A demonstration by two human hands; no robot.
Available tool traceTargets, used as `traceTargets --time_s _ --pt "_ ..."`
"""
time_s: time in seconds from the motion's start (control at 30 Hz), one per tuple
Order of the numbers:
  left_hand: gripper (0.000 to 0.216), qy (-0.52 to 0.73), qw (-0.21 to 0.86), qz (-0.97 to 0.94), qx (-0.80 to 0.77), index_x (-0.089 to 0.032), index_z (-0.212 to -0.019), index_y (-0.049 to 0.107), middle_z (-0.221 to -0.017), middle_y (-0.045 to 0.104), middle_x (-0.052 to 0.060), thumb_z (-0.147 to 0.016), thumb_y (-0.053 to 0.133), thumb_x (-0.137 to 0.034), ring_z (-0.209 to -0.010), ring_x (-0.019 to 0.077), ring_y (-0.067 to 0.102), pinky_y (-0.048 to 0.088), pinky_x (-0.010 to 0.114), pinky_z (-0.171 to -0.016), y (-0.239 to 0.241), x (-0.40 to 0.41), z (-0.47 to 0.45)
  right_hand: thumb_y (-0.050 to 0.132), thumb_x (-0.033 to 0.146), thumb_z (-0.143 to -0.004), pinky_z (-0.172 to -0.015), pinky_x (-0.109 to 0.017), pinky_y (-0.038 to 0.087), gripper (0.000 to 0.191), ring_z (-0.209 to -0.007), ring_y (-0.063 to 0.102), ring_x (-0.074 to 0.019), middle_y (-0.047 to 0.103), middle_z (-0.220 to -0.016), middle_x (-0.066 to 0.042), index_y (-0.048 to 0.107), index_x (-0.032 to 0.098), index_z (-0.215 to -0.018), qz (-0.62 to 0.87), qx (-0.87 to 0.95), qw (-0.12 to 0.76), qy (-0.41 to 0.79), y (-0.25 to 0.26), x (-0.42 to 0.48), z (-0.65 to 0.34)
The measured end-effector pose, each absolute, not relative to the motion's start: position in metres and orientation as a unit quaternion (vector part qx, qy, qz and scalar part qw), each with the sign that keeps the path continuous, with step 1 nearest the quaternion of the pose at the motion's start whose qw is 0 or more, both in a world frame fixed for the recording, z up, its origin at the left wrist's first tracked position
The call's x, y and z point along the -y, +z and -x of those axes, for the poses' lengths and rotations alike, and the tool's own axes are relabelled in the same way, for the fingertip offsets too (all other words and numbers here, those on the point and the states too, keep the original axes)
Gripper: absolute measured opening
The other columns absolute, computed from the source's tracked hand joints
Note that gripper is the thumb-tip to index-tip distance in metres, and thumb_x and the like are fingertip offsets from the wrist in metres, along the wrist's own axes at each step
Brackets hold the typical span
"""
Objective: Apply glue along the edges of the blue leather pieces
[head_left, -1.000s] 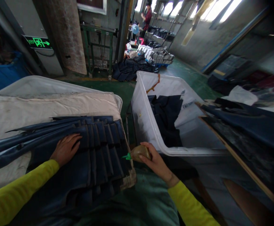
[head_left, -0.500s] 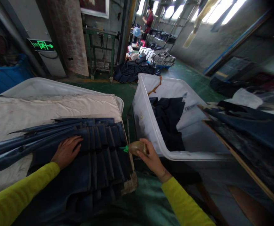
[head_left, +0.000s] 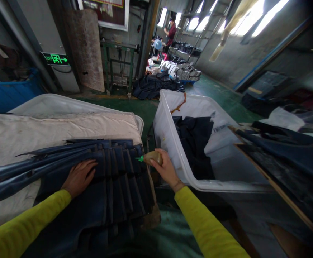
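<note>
Dark blue sheet pieces [head_left: 91, 200] lie overlapped like steps on a cloth-covered board [head_left: 91, 123], their edges showing as a row of strips. My left hand [head_left: 80, 176] rests flat on these pieces, fingers stretched out and slightly apart. In my right hand [head_left: 167, 170] is a brownish squeeze bottle [head_left: 153, 157] with a green nozzle. It is held sideways, the nozzle pointing left over the right-hand end of the overlapped pieces. Whether the tip touches them I cannot tell.
A white plastic bin [head_left: 196, 184] holding dark pieces [head_left: 195, 143] stands right of the board. Farther right, more dark sheets [head_left: 288, 143] lie on a wooden board. A blue bin [head_left: 13, 95] is at the left. Beyond the doorway, a person [head_left: 171, 31] stands near piled material.
My right hand has moved up and left with the bottle, bringing the nozzle over the strips. My left hand stays on the pieces. The view has tilted slightly.
</note>
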State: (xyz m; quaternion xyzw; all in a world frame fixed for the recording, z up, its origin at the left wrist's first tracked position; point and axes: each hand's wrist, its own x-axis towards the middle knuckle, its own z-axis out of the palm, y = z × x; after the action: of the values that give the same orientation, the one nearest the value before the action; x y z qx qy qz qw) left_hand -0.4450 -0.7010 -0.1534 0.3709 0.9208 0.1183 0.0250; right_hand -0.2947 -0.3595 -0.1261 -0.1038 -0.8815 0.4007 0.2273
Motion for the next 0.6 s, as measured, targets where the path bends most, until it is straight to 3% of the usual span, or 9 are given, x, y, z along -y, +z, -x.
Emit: traceTargets --time_s 0.6 --pt "0.035 0.131 0.018 -0.362 -0.923 -0.028 -0.116 0.051 -0.128 0.050 0.002 -0.088 0.033 -0.038 -0.118 0.0214 0.043 0.033 0.044 -0.099 -0.154 0.700 0.445 0.059 0.033 -0.077 -0.100 -0.041 0.035 0.046 -0.111 0.044 -0.0214 0.048 -0.116 -0.010 0.046 0.016 -0.117 0.127 0.870 0.299 0.371 -0.130 0.358 0.347"
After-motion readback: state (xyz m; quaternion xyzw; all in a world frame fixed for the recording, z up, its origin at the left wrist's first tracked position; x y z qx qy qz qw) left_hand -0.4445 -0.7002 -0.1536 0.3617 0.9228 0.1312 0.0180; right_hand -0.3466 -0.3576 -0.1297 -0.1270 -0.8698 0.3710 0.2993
